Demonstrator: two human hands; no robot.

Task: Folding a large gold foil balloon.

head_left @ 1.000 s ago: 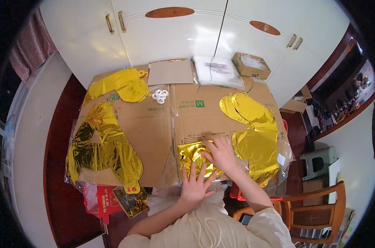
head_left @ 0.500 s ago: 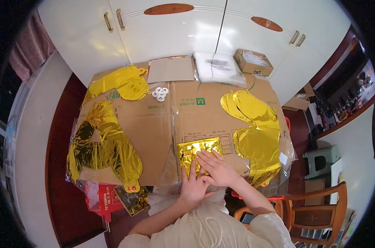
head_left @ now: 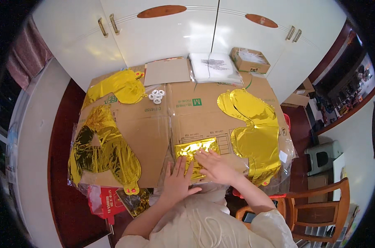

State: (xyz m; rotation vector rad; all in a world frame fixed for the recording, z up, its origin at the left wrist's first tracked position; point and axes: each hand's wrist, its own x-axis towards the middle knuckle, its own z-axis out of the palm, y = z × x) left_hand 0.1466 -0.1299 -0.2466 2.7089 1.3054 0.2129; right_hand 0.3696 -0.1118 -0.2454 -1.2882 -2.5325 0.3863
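Note:
A gold foil balloon folded into a flat, shiny rectangle (head_left: 190, 147) lies near the table's front edge. My left hand (head_left: 177, 182) rests its fingertips on the lower left part of it, thumb spread out to the side. My right hand (head_left: 217, 166) lies flat across its right part, fingers stretched toward the upper left. Neither hand grips anything, and together they cover much of the packet's near half. To the left an unfolded gold foil balloon shaped like a letter A (head_left: 109, 140) is spread out. On the right lie stacked, curved gold foil balloons (head_left: 257, 142).
Flattened cardboard (head_left: 146, 136) covers the table. At the back are another gold balloon (head_left: 119, 87), white rings (head_left: 157, 96), a grey-brown board (head_left: 167, 72), clear plastic bags (head_left: 214, 70) and a small carton (head_left: 250, 63). A wooden chair (head_left: 319, 194) stands right; a red bag (head_left: 107, 204) hangs left.
My left hand has slid slightly left and away from my right hand, its thumb now spread apart. My right hand stays pressed on the folded balloon. The whole view has shifted a little.

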